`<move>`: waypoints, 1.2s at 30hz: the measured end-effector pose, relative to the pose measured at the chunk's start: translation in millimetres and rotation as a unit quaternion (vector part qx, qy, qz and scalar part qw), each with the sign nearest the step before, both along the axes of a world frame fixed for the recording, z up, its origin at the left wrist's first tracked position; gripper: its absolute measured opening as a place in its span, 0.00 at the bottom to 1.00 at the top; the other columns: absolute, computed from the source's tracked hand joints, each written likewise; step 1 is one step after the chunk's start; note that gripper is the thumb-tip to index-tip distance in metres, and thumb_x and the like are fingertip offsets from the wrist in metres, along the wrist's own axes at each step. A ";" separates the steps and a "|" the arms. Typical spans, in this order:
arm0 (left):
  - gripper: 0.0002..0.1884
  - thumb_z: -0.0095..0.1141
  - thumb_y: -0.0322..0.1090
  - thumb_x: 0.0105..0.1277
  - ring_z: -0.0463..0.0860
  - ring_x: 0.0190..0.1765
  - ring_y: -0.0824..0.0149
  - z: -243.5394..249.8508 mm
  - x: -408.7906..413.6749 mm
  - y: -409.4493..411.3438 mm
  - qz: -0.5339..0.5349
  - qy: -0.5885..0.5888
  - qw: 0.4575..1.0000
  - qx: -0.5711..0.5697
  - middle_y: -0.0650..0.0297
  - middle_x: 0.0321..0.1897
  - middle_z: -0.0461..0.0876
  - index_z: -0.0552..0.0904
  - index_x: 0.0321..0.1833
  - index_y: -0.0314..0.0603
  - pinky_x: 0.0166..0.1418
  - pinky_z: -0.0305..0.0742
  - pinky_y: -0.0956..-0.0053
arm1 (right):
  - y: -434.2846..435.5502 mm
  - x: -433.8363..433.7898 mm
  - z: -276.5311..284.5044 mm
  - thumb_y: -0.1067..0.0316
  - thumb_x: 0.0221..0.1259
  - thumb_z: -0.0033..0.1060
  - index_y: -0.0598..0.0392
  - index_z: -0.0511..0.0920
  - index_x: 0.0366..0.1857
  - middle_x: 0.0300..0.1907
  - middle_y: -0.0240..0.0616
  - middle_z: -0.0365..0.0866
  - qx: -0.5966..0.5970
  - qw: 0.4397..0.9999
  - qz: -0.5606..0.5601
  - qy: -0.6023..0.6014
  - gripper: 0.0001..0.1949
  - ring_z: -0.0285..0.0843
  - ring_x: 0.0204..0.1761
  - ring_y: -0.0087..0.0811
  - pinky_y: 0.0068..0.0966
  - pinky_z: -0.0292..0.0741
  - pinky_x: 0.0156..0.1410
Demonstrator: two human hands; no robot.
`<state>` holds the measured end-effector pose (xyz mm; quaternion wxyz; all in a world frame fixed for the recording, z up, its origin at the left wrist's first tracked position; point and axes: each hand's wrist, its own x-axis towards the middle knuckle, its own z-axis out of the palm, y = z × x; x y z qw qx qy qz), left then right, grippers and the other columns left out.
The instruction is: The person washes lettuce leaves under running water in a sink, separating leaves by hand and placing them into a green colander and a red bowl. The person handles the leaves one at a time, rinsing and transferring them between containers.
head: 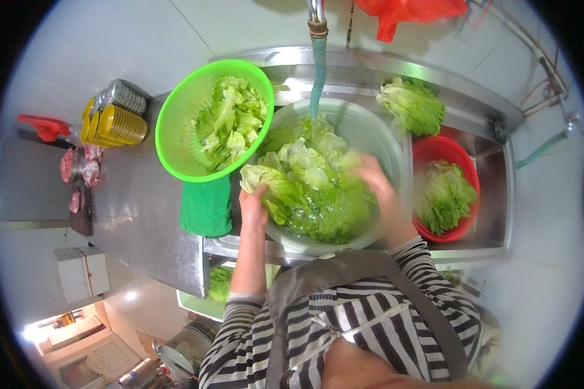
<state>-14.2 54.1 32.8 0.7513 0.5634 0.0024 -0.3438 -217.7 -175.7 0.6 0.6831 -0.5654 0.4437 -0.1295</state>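
My left hand (254,206) grips a pale green lettuce leaf (272,187) at the left rim of a large, pale round basin (392,146). Inside the basin, loose lettuce leaves (316,170) lie in water. My right hand (372,172) is at the basin's right side, blurred, beside a smeared patch of green leaf; whether its fingers hold that leaf is not clear. From a metal tap, a green hose (317,73) hangs over the basin, with water running from its end onto the leaves. Up and left of my left hand, a bright green plastic colander (175,141) holds torn lettuce leaves (233,121).
A red basin (473,185) with lettuce stands in the right sink compartment (491,209). Another lettuce head (413,104) rests on the sink's back ledge. Left, a steel counter (141,209) bears a green cloth (206,206), stacked yellow cups (121,126) and raw meat (91,167).
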 end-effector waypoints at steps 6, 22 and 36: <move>0.23 0.51 0.19 0.58 0.80 0.47 0.59 -8.8 -4.1 -5.9 -0.007 0.031 0.999 0.016 0.54 0.48 0.78 0.69 0.58 0.30 0.51 0.75 0.68 | -51.3 -44.7 -43.6 0.80 0.45 0.54 0.63 0.66 0.58 0.52 0.49 0.75 -0.245 0.969 -0.013 -0.018 0.29 0.74 0.53 0.40 0.32 0.69 0.59; 0.17 0.58 0.29 0.61 0.80 0.46 0.64 2.9 -17.3 -22.0 -0.060 -0.005 0.997 0.053 0.59 0.46 0.80 0.75 0.53 0.35 0.50 0.75 0.70 | -43.5 79.3 -60.7 0.63 0.43 0.67 0.52 0.80 0.46 0.44 0.50 0.81 -0.358 0.919 0.094 0.138 0.21 0.79 0.47 0.46 0.35 0.73 0.55; 0.09 0.58 0.26 0.60 0.80 0.34 0.73 8.6 -23.8 -27.4 -0.083 -0.085 0.992 0.045 0.63 0.34 0.83 0.80 0.43 0.35 0.38 0.74 0.78 | -67.3 -3.8 92.9 0.71 0.56 0.57 0.55 0.81 0.43 0.36 0.40 0.83 -0.458 0.886 -0.066 -0.017 0.11 0.80 0.37 0.28 0.20 0.74 0.45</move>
